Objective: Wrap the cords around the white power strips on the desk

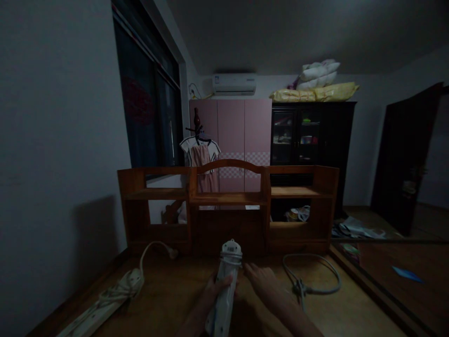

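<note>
A white power strip (224, 285) lies lengthwise on the wooden desk (168, 299) in front of me. My left hand (212, 292) wraps its fingers round the strip's left side, thumb on top. My right hand (261, 283) lies flat beside the strip's right edge with fingers stretched out, touching or nearly touching it. The room is dim.
A second power strip with a bundled white cord (115, 295) lies at the left. A looped grey cable (312, 278) lies at the right. A wooden shelf unit (228, 201) stands at the desk's back edge. The wall is close on the left; a pink wardrobe and a dark cabinet stand behind.
</note>
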Motion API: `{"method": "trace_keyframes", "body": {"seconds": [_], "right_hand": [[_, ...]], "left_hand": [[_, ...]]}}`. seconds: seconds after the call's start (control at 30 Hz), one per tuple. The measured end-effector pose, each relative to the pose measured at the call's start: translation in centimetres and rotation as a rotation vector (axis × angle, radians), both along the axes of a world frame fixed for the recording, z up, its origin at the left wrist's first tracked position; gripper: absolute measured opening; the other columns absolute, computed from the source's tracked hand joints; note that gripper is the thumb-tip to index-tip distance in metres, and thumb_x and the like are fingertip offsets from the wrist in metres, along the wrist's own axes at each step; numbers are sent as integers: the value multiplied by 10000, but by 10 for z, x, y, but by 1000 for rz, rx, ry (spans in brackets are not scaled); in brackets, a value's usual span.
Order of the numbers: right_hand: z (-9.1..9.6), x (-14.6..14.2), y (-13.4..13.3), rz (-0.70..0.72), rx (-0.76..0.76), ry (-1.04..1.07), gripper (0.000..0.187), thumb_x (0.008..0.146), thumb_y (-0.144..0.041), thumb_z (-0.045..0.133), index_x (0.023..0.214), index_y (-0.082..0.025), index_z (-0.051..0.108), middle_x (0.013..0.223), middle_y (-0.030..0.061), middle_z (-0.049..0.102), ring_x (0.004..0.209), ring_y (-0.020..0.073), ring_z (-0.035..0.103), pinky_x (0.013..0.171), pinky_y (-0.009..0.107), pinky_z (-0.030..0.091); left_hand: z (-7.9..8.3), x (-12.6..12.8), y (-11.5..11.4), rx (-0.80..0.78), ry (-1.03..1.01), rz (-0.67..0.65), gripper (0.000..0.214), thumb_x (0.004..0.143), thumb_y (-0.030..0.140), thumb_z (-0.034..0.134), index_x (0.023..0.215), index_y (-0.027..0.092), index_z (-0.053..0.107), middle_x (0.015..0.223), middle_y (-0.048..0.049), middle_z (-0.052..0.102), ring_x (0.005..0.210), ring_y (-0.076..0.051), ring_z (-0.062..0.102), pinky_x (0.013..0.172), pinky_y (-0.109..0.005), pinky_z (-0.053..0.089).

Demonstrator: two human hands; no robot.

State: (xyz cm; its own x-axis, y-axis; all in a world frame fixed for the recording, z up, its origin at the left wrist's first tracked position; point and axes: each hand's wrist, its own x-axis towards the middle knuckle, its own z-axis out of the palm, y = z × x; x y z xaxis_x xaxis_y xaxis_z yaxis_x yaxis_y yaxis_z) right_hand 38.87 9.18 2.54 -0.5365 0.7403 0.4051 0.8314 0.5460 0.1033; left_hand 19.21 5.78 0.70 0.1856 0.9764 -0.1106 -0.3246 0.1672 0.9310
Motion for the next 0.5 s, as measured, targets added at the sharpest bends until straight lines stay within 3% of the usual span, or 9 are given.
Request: {"method": "trace_keyframes", "body": {"seconds": [0.17, 0.3, 0.4, 0.5], "right_hand": [[7, -4, 7, 29, -101, -120, 314, 836, -20, 438, 1053, -177, 600, 894, 72, 676, 796, 212, 649, 661, 269, 428], [30, -10, 8, 96, -117, -96, 143, 894, -222, 491, 889, -188, 629, 838, 68, 672, 777, 226, 644, 650, 281, 388], [47, -16, 11, 121, -68, -38, 267, 890, -411, 514, 824, -182, 636, 798, 74, 672, 780, 246, 643, 668, 294, 386], [61, -23, 20, 129, -62, -70, 415, 957, -436, 399, 766, -174, 657, 763, 89, 682, 746, 243, 657, 639, 285, 379]], "left_hand": [[-15, 7, 19, 104, 203, 147, 632, 555, 541, 800, 971, 110, 598, 815, -101, 689, 645, -192, 645, 575, -254, 495], [-23, 4, 25, 125, 311, 191, 656, 590, 597, 756, 983, 110, 562, 787, -97, 678, 627, -200, 642, 550, -258, 485], [-21, 2, 24, 124, 268, 169, 660, 598, 622, 734, 985, 128, 530, 738, -77, 662, 605, -203, 637, 544, -272, 485], [-17, 1, 24, 127, 202, 176, 641, 612, 628, 719, 973, 139, 512, 718, -68, 652, 605, -200, 633, 551, -278, 488]]}}
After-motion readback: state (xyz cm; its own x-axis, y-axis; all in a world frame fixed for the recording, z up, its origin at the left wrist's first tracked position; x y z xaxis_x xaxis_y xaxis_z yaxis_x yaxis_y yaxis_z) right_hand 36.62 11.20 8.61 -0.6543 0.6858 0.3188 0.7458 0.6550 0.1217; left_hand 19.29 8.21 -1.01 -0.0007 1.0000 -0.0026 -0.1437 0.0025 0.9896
